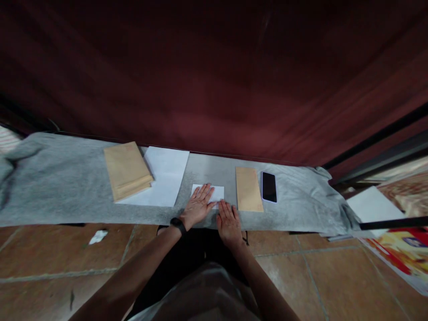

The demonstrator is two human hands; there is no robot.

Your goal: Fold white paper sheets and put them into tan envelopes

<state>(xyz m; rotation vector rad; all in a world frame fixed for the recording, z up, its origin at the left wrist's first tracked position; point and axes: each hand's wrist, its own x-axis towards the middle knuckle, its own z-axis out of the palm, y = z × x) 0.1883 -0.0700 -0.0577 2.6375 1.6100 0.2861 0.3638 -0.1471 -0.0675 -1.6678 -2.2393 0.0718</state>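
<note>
A small white piece of paper (218, 192), seemingly folded, lies on the grey cloth in front of me. My left hand (199, 206) rests flat on it with the fingers stretched out, covering its left and middle part. My right hand (229, 221) lies flat at its lower right edge, fingertips touching the paper. Just right of my right hand is a single brown envelope (249, 189). Further left, a stack of brown envelopes (127, 167) partly covers larger white sheets of paper (167, 174).
A phone (269, 187) with a dark screen lies right of the single envelope. The grey cloth (73, 178) covers a narrow surface against a dark red panel (214, 89). At the far right are a white sheet (376, 205) and a colourful box (406, 249). Crumpled tissue (98, 236) lies on the tiled floor.
</note>
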